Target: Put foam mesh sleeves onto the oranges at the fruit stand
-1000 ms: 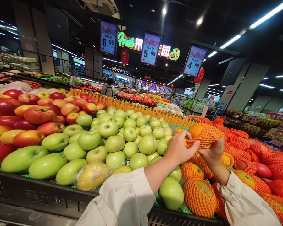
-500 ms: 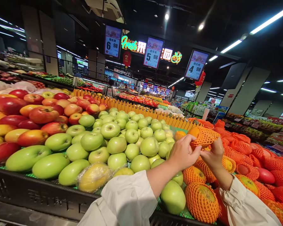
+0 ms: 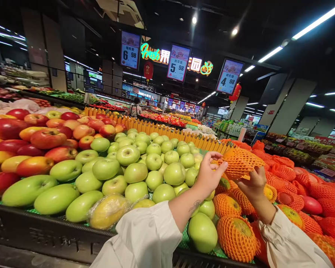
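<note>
Both my hands hold up an orange foam net (image 3: 241, 162) above the pile of net-wrapped oranges (image 3: 236, 232). My left hand (image 3: 209, 175) has the net's left end between thumb and fingers. Curled under the net's right side, my right hand (image 3: 254, 183) grips it from below. I cannot tell whether a fruit is inside the net. Green apples (image 3: 153, 169) lie just left of my left hand. Both arms wear white sleeves.
Red and yellow apples (image 3: 39, 137) are heaped at the left. A black crate edge (image 3: 44, 230) runs along the front and a yellow picket divider (image 3: 167, 131) along the back. Price signs (image 3: 178, 63) hang overhead. A person (image 3: 134, 108) stands far back.
The net has been lifted a little and stretched wider between my hands. The orange seen at its top earlier no longer shows. My left fingers have opened out along its edge.
</note>
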Tool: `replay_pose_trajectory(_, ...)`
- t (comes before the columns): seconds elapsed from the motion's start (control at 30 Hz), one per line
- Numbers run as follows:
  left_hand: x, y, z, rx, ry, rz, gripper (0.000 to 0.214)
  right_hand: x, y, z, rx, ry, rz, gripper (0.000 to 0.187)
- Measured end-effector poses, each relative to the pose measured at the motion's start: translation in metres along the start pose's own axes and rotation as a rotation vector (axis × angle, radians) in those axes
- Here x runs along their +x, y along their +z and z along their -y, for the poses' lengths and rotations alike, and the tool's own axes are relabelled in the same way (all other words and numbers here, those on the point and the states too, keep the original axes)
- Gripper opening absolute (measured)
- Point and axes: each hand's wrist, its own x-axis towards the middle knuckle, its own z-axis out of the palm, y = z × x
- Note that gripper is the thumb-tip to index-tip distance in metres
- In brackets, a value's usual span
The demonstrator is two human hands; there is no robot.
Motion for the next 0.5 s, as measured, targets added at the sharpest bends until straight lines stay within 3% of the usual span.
replay_pose_trajectory(0.17, -0.004, -0.004, 0.001, 0.392, -0.024, 0.149, 0.036, -0.01, 0.005, -0.006, 0.026, 0.22, -0.056, 0.037)
replay_pose_trajectory(0.27, -0.007, -0.004, 0.001, 0.514, 0.039, 0.162, 0.035, -0.022, 0.007, -0.018, 0.032, 0.298, -0.084, 0.049)
replay_pose_trajectory(0.37, -0.009, -0.004, -0.005, 0.448, -0.03, 0.116, 0.061, -0.031, 0.007, -0.023, 0.033, 0.241, -0.131, 0.063)
replay_pose_trajectory(0.43, -0.01, -0.004, -0.01, 0.42, -0.087, 0.131, 0.079, -0.032, 0.005, -0.019, 0.077, 0.166, -0.095, 0.058)
replay_pose_trajectory(0.5, -0.01, -0.005, -0.012, 0.432, -0.098, 0.18, 0.075, -0.028, 0.002, -0.011, 0.158, 0.089, -0.047, 0.051)
